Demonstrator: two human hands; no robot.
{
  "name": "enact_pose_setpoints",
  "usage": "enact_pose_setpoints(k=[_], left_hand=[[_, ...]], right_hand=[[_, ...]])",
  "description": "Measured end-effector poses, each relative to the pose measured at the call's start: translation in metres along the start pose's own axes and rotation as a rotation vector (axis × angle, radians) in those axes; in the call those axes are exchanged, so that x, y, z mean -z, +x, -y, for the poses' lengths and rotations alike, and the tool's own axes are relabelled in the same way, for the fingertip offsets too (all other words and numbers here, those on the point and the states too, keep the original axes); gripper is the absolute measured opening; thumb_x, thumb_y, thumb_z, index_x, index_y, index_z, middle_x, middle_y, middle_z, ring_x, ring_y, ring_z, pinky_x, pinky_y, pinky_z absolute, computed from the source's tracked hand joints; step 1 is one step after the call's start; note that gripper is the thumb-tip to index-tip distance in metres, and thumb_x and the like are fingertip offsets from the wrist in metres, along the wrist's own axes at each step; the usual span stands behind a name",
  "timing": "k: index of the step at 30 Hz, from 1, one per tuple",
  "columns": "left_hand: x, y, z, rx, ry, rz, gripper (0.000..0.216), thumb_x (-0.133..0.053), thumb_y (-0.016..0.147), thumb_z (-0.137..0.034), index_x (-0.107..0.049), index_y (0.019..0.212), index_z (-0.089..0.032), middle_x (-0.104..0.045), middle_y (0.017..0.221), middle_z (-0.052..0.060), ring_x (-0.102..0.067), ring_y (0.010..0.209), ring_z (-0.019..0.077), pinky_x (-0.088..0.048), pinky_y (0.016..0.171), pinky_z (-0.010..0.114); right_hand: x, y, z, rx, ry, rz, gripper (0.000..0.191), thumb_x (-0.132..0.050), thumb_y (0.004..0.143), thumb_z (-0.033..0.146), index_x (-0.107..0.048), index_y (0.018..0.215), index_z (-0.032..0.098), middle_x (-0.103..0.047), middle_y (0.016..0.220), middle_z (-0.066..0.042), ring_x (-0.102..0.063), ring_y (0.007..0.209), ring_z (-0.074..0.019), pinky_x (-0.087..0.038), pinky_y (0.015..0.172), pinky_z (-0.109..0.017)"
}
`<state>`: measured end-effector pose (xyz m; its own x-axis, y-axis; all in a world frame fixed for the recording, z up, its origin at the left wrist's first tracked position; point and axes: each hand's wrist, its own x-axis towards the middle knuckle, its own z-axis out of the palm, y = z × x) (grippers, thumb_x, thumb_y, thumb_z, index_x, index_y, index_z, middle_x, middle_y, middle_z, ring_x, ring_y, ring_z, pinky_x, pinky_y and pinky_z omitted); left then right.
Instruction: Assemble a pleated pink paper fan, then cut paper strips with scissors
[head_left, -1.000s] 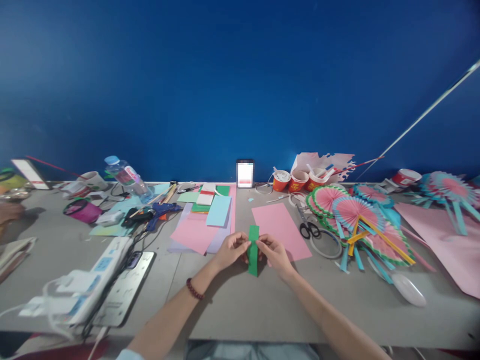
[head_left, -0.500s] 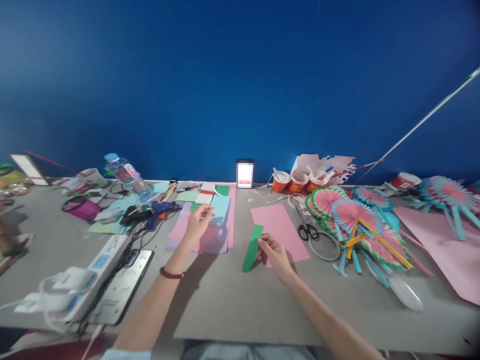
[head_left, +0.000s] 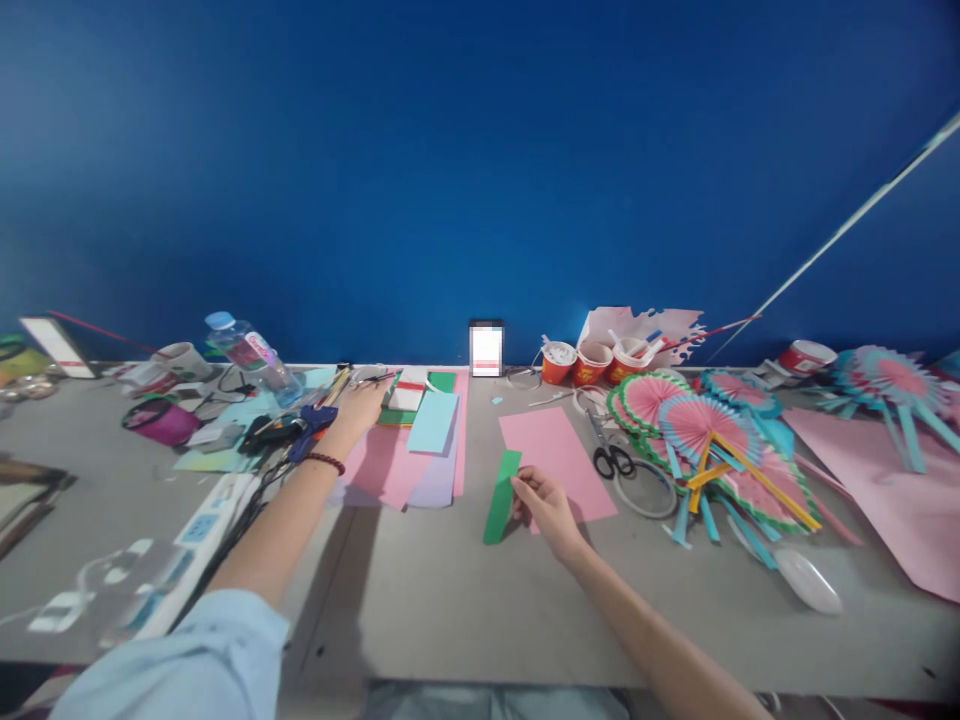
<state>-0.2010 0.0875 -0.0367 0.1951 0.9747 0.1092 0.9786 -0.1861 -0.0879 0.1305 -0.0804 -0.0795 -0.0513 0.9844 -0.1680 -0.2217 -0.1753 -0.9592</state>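
My right hand pinches the edge of a green paper strip that lies slanted on the grey table, just left of a pink sheet. My left hand is stretched far forward to the back of the table, over a stack of coloured papers and close to a blue glue gun and some sticks. Its fingers point away from me and their tips are hard to make out. A bead bracelet sits on that wrist.
Scissors and a tape ring lie right of the pink sheet. Paper fans pile up at the right, red cups and a phone at the back. A power strip, a bottle and cables crowd the left.
My left hand let go of the green strip and reached forward and left to the back of the table. My right hand keeps the strip, now tilted.
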Motion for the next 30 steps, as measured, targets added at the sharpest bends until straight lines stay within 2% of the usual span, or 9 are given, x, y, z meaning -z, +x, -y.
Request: enact_pose_setpoints(k=[3,5,11,15,19,21,25,28,30], left_hand=[[0.000,0.006,0.001,0.001,0.007,0.011,0.023,-0.049,0.073,-0.003,-0.069,0.080,-0.010,-0.069,0.084,0.017,-0.063,0.090,0.0315,-0.042,0.084,0.040],[0.005,0.006,0.001,-0.004,0.011,-0.013,0.020,-0.049,0.074,-0.004,-0.067,0.069,-0.012,-0.069,0.079,0.016,-0.062,0.089,0.0302,-0.040,0.086,0.039],[0.043,-0.007,0.008,0.058,0.059,-0.189,0.028,-0.039,0.082,-0.010,-0.067,0.084,-0.011,-0.067,0.094,0.022,-0.054,0.104,0.0341,-0.037,0.089,0.045],[0.069,-0.009,0.009,0.403,-0.215,-0.400,0.023,-0.049,0.080,-0.028,-0.068,0.082,-0.014,-0.070,0.085,0.015,-0.061,0.092,0.0317,-0.044,0.079,0.040],[0.071,-0.009,-0.008,0.457,-0.988,-0.245,0.029,-0.060,0.070,-0.041,-0.069,0.082,-0.016,-0.071,0.076,0.007,-0.065,0.074,0.0220,-0.049,0.064,0.029],[0.062,-0.014,-0.022,0.415,-1.200,-0.117,0.034,-0.066,0.064,-0.044,-0.069,0.082,-0.015,-0.071,0.075,0.007,-0.065,0.070,0.0208,-0.050,0.062,0.029],[0.035,-0.030,-0.048,0.219,-1.108,0.096,0.033,-0.063,0.068,-0.048,-0.068,0.074,-0.016,-0.070,0.070,0.006,-0.064,0.065,0.0203,-0.049,0.058,0.029],[0.014,-0.037,-0.059,0.237,-0.960,0.099,0.025,-0.062,0.069,-0.040,-0.061,0.056,-0.018,-0.065,0.058,0.002,-0.061,0.060,0.0200,-0.047,0.059,0.030],[0.005,-0.040,-0.064,0.269,-0.885,0.084,0.021,-0.060,0.071,-0.036,-0.062,0.059,-0.018,-0.065,0.059,0.002,-0.062,0.063,0.0216,-0.046,0.062,0.031]], right_hand=[[0.000,0.000,0.001,-0.004,-0.010,-0.002,0.044,-0.071,0.066,0.058,-0.054,0.072,0.019,-0.052,0.050,0.006,-0.050,0.042,-0.0081,-0.035,0.040,-0.019],[0.000,0.000,0.003,-0.006,-0.010,0.000,0.044,-0.071,0.065,0.059,-0.054,0.072,0.019,-0.052,0.050,0.006,-0.050,0.042,-0.0081,-0.035,0.040,-0.019],[-0.003,-0.002,0.008,-0.016,-0.007,-0.004,0.046,-0.073,0.061,0.061,-0.055,0.071,0.019,-0.052,0.049,0.006,-0.049,0.042,-0.0084,-0.038,0.041,-0.021],[-0.002,-0.002,0.006,-0.016,-0.003,0.006,0.047,-0.073,0.062,0.061,-0.055,0.071,0.019,-0.052,0.050,0.006,-0.049,0.043,-0.0085,-0.041,0.044,-0.021],[-0.001,-0.002,0.004,-0.015,-0.009,0.018,0.046,-0.071,0.064,0.061,-0.055,0.073,0.019,-0.053,0.050,0.006,-0.050,0.042,-0.0088,-0.037,0.041,-0.020],[0.000,-0.003,0.004,-0.018,-0.018,0.022,0.046,-0.071,0.065,0.062,-0.054,0.073,0.019,-0.053,0.050,0.005,-0.051,0.041,-0.0090,-0.034,0.038,-0.019],[0.001,-0.003,0.004,-0.027,-0.031,0.016,0.048,-0.070,0.064,0.064,-0.054,0.074,0.019,-0.053,0.050,0.005,-0.051,0.041,-0.0098,-0.030,0.034,-0.019],[0.002,-0.002,0.004,-0.034,-0.033,0.015,0.048,-0.070,0.064,0.063,-0.054,0.075,0.019,-0.053,0.050,0.005,-0.051,0.041,-0.0100,-0.030,0.033,-0.018],[0.003,-0.002,0.003,-0.033,-0.029,0.019,0.048,-0.070,0.064,0.063,-0.054,0.075,0.019,-0.053,0.050,0.005,-0.051,0.041,-0.0096,-0.031,0.034,-0.018]])
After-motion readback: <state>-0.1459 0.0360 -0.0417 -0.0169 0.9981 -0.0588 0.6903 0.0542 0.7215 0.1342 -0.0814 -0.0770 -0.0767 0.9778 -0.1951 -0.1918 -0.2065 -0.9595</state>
